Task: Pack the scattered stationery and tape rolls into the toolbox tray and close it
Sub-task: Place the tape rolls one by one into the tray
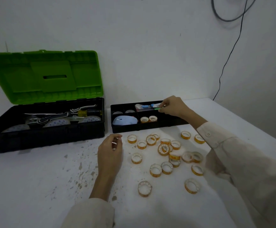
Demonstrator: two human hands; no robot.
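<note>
The right hand (171, 106) reaches over the back right part of the black toolbox tray (150, 128), its fingertips pinching a small green item (158, 109) just above the rear compartment. Directly left of those fingertips, inside that compartment, lies a packet of blue and white stationery (144, 106). Nearer the person and to the left of this hand, in the tray's front middle compartment, two tape rolls (144, 121) sit side by side, and further left a pale blue soft object (125, 121) fills the front left compartment. The left hand (110, 148) hangs low over the surface (35, 178) just in front of the tray's left corner, fingers curled inward; a pale glint shows between them, but I cannot tell whether it holds anything. Right of the left hand and below the right forearm, the scattered tape rolls (167, 172) lie across the surface, some touching. Left of the left hand stands the open toolbox (45, 135), its green lid (43, 76) raised
</note>
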